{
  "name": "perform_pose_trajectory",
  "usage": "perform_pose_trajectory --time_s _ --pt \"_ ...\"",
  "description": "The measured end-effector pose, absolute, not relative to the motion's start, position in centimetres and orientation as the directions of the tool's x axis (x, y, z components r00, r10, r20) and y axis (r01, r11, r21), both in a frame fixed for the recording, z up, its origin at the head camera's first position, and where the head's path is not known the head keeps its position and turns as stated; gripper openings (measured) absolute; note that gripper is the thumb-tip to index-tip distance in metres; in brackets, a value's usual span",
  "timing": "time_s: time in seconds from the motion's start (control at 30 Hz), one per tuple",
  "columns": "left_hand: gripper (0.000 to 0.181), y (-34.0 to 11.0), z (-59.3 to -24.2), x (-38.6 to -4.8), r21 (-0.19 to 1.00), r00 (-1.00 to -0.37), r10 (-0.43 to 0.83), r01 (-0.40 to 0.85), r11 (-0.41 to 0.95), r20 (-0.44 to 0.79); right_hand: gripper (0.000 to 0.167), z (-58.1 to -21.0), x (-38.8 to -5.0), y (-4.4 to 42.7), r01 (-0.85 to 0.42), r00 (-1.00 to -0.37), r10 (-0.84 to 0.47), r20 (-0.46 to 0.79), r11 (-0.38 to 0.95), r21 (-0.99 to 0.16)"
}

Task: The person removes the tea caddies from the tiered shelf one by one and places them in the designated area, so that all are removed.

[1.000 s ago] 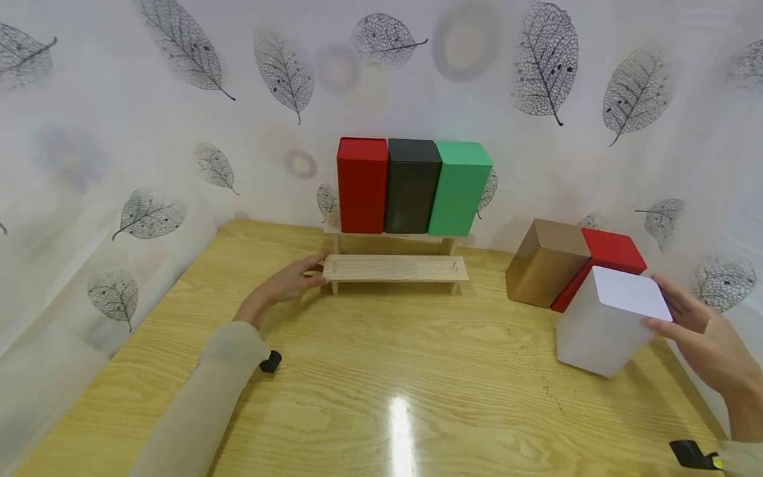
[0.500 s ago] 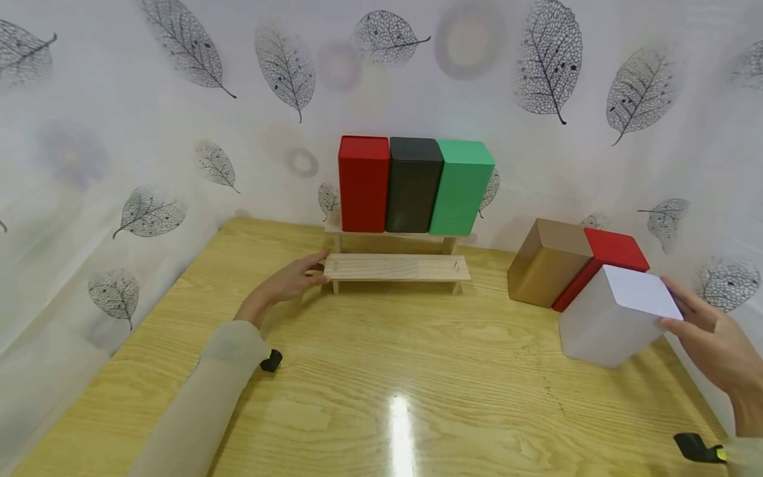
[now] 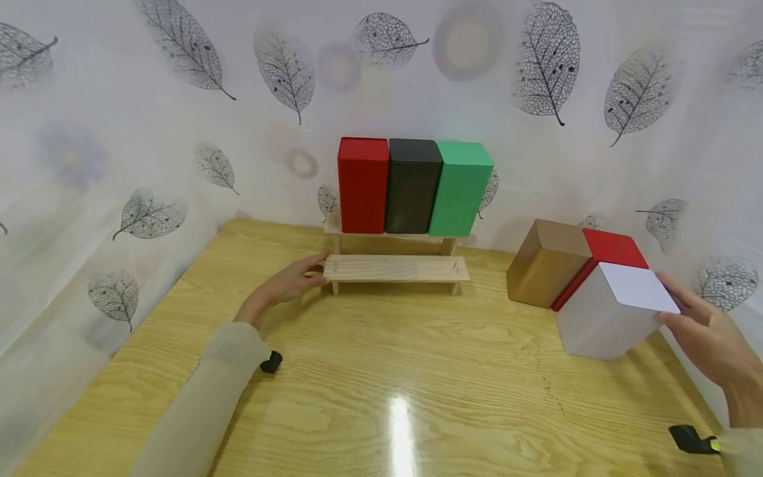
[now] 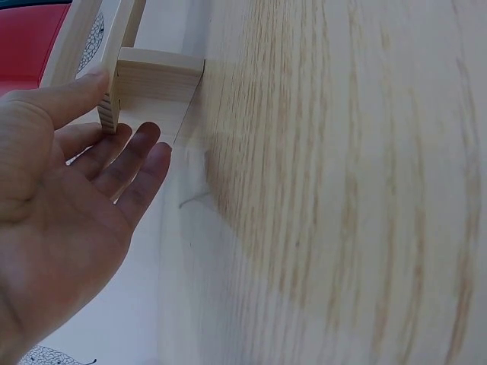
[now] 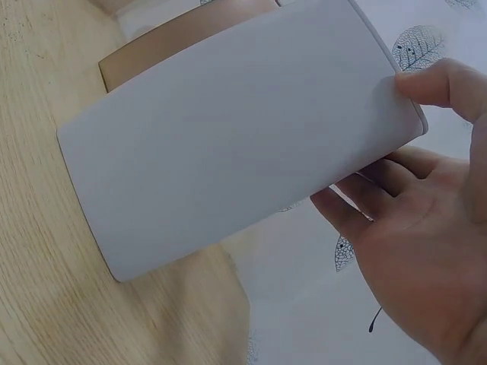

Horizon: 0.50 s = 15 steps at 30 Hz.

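At the right, my right hand point(image 3: 712, 338) grips a white box point(image 3: 614, 321) near its top, thumb on one side and fingers on another. In the right wrist view the thumb presses the upper edge of the white box point(image 5: 236, 141); whether its base touches the table I cannot tell. My left hand point(image 3: 289, 278) pinches the left end of the lower step of a two-step wooden stand point(image 3: 396, 268). The left wrist view shows the thumb on the end of the step point(image 4: 112, 99), with the fingers curled behind it.
On the upper step stand a red box point(image 3: 362, 189), a black box point(image 3: 413, 189) and a green box point(image 3: 459, 189), side by side. A gold box point(image 3: 542, 268) and another red box point(image 3: 614, 247) stand behind the white one. A leaf-patterned cloth point(image 3: 268, 185) backs the wooden table point(image 3: 417, 358).
My right hand has moved the white box slightly right and back, closer to the red box behind it. My left hand and the wooden stand have stayed put.
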<state>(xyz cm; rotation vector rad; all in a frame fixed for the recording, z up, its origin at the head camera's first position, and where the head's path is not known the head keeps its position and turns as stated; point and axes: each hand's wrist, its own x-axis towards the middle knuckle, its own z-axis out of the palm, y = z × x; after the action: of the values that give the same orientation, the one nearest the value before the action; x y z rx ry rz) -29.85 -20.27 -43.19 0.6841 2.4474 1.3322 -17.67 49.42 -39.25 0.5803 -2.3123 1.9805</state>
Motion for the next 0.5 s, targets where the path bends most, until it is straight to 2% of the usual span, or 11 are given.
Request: perform_pose_trajectory --time_s 0.37,0.5 --pt "0.066 -20.21 -43.24 -29.9 0.835 -0.855 0.519 0.278 0.476 -0.011 0.072 -39.43 -17.77 49.2 -0.314 -0.928 -0.243 0.284 0.095 -0.945" --pt "0.067 -20.15 -43.23 -29.97 0.833 -0.854 0.519 0.276 0.479 -0.016 0.068 -39.35 -17.72 49.15 -0.319 -0.923 -0.238 0.301 0.04 -0.947"
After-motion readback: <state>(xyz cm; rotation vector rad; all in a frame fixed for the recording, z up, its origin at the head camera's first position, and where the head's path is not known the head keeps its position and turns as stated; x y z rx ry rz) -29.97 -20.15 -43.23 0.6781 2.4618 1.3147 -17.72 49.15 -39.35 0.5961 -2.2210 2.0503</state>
